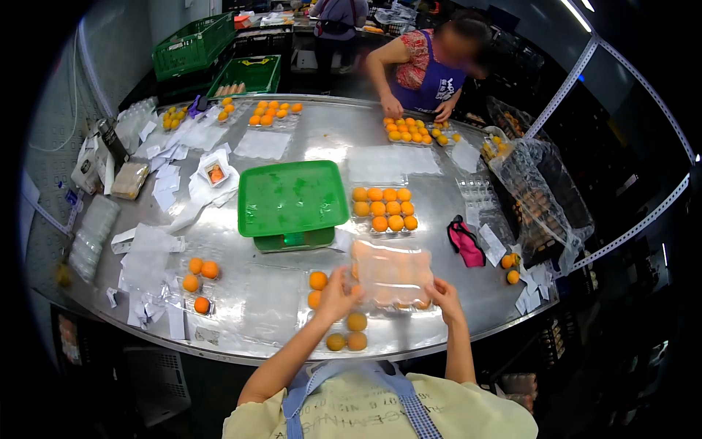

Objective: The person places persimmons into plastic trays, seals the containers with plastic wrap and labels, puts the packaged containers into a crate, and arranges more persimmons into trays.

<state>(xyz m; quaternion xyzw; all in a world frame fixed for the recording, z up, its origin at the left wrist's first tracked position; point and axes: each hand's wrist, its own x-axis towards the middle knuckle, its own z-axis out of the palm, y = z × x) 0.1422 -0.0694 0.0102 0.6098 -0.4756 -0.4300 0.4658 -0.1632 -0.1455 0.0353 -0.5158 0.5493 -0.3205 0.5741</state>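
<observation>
Between both hands is a clear plastic fruit box (393, 272), its orange fruit showing faintly through a whitish cover. My left hand (339, 295) grips its left side, fingers bent at the edge. My right hand (444, 298) holds the lower right corner. Close by my left hand, oranges (318, 281) sit in a clear tray, and more oranges (356, 332) lie near the table's front edge. Just beyond the held box stands an uncovered tray of oranges (382, 209). Whether the held box touches the table is unclear.
A green tray sits on a green scale (293, 197) at left centre. Paper scraps (150, 282) and a few oranges (202, 274) lie left; a pink-black pouch (466, 241) lies right. Across the metal table (409, 329), a person (431, 73) handles fruit. Green crates (194, 45) stand behind.
</observation>
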